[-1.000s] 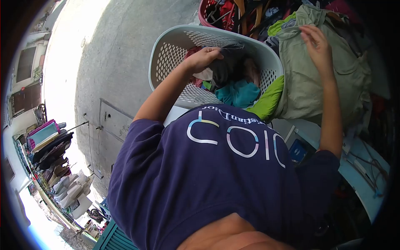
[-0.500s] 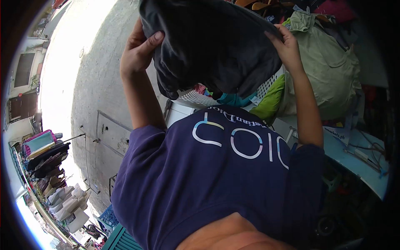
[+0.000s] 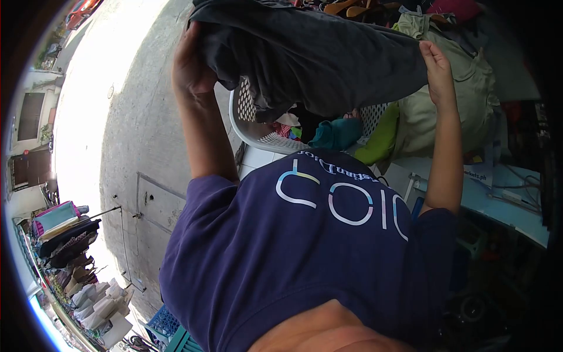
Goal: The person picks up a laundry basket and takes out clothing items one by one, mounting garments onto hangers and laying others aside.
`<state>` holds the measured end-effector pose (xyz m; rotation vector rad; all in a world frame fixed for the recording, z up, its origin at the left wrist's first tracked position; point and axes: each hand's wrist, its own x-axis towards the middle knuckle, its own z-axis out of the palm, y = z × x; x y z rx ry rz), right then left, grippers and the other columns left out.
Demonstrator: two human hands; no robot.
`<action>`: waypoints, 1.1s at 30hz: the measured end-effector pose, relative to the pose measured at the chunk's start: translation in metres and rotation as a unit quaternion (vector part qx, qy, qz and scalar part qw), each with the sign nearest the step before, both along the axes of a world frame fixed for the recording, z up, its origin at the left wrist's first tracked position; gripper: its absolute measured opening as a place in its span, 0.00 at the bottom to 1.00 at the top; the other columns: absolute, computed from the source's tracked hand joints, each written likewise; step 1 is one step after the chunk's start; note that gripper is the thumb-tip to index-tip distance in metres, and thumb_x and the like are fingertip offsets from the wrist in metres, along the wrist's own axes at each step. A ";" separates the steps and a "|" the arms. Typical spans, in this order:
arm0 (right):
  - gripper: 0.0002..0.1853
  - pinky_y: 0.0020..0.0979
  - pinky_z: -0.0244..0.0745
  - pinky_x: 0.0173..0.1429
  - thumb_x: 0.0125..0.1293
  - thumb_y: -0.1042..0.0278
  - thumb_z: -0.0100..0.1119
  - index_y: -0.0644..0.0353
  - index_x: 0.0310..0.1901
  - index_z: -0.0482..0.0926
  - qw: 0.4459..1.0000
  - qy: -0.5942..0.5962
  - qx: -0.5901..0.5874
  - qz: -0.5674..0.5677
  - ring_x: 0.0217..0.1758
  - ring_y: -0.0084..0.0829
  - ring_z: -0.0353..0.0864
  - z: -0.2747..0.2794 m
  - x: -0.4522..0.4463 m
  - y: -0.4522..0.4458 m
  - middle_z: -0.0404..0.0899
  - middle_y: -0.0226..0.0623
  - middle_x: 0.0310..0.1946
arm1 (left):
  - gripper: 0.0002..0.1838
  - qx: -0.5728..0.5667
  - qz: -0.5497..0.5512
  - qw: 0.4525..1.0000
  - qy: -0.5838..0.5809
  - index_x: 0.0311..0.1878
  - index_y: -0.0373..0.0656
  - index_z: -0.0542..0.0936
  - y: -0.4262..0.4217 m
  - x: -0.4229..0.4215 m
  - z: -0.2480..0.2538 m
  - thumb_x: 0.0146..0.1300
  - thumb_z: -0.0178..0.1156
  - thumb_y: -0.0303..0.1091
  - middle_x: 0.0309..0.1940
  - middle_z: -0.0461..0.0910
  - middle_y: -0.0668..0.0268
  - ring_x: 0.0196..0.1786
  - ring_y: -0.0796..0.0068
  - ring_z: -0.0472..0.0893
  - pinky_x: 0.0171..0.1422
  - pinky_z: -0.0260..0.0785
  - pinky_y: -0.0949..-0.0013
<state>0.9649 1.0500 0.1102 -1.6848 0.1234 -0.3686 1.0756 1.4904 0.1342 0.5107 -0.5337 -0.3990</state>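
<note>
A dark grey garment [image 3: 322,64] is stretched out between my two hands, its exact kind unclear. My left hand [image 3: 193,67] is closed on its bunched left end, with the fingers partly hidden by the cloth. At the right end, my right hand [image 3: 438,70] pinches the edge between thumb and fingers and pulls it taut. The cloth hangs over a pale perforated laundry basket [image 3: 237,117] and covers part of it. Inside the basket show a teal cloth [image 3: 337,134] and other coloured clothes.
A light green bag-like fabric bundle [image 3: 469,111] stands at the right, beside a bright green cloth [image 3: 381,138]. Wooden hangers [image 3: 358,9] lie at the top. A light blue table [image 3: 504,205] is at the right. Clothes hang on a rack [image 3: 70,234] at the left, beyond concrete ground [image 3: 141,117].
My right hand has moved right, spreading the garment wider and tauter. My left hand has turned and the cloth has lifted, so more of the basket and its clothes shows.
</note>
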 end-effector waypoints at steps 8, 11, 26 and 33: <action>0.26 0.37 0.74 0.43 0.57 0.52 0.69 0.63 0.50 0.74 0.954 -0.055 -0.269 0.118 0.42 0.37 0.78 -0.009 -0.039 0.193 0.76 0.44 0.46 | 0.30 0.183 0.020 0.982 -0.029 0.68 0.32 0.62 -0.105 -0.066 0.048 0.62 0.57 0.21 0.54 0.76 0.56 0.52 0.68 0.80 0.51 0.79 0.67; 0.19 0.33 0.74 0.43 0.63 0.61 0.64 0.65 0.50 0.74 0.979 -0.094 -0.159 0.084 0.40 0.29 0.78 -0.036 -0.029 0.195 0.79 0.37 0.41 | 0.32 0.130 0.023 0.988 -0.075 0.69 0.33 0.59 -0.107 -0.077 0.053 0.62 0.57 0.19 0.57 0.73 0.54 0.53 0.67 0.79 0.51 0.79 0.66; 0.05 0.20 0.71 0.47 0.62 0.82 0.56 0.65 0.39 0.77 0.984 -0.140 -0.020 0.106 0.39 0.16 0.76 0.076 -0.064 0.162 0.77 0.29 0.39 | 0.19 0.389 0.325 0.653 -0.563 0.48 0.44 0.82 -0.081 -0.074 0.040 0.55 0.69 0.41 0.45 0.77 0.58 0.43 0.63 0.79 0.44 0.73 0.63; 0.12 0.37 0.76 0.47 0.51 0.85 0.56 0.59 0.35 0.81 0.886 -0.100 -0.446 0.077 0.44 0.42 0.80 0.021 -0.080 0.161 0.71 0.41 0.53 | 0.15 0.356 0.038 0.856 -0.373 0.34 0.30 0.78 -0.034 -0.064 0.046 0.67 0.59 0.36 0.24 0.75 0.66 0.29 0.79 0.74 0.34 0.66 0.72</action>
